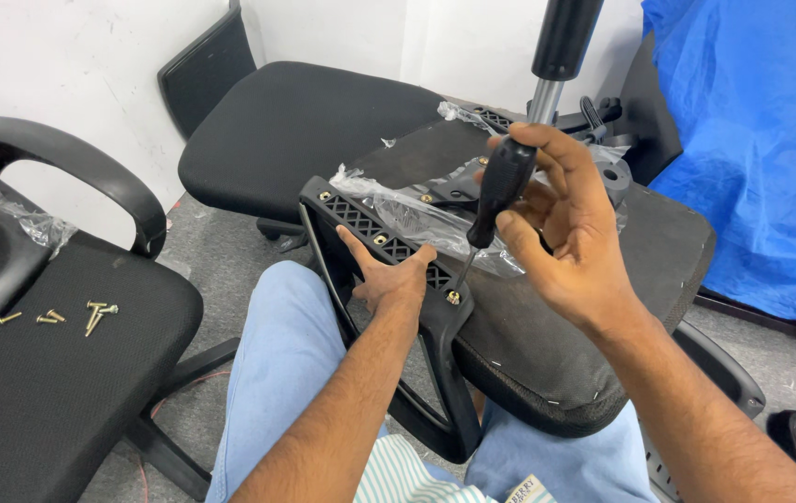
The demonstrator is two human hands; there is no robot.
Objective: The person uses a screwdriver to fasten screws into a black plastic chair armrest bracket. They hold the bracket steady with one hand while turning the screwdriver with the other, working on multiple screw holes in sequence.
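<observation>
A sheet of crumpled clear plastic wrap lies over the top of the black armrest bracket and trails back across the underside of the upturned chair seat. A second scrap of clear wrap clings to the black armrest of the chair at the left edge of the view. A blue plastic sheet hangs at the far right. At the bottom edge a small pale label sits on the person's striped shirt; its print is left unread.

The screwdriver has a black handle and a thin metal shaft, tilted, its tip resting on a brass-coloured screw at the near corner of the bracket. The right hand holds the handle, its grip closed around it with fingertips and thumb. The left hand presses flat on the ribbed bracket just beside that screw, its grip wide with fingers spread, steadying the part against the seat, which rests on the person's lap in light blue trousers.

Several loose brass screws lie well apart on the black fabric seat at the left. The chair's gas lift column stands upright behind the right hand.
</observation>
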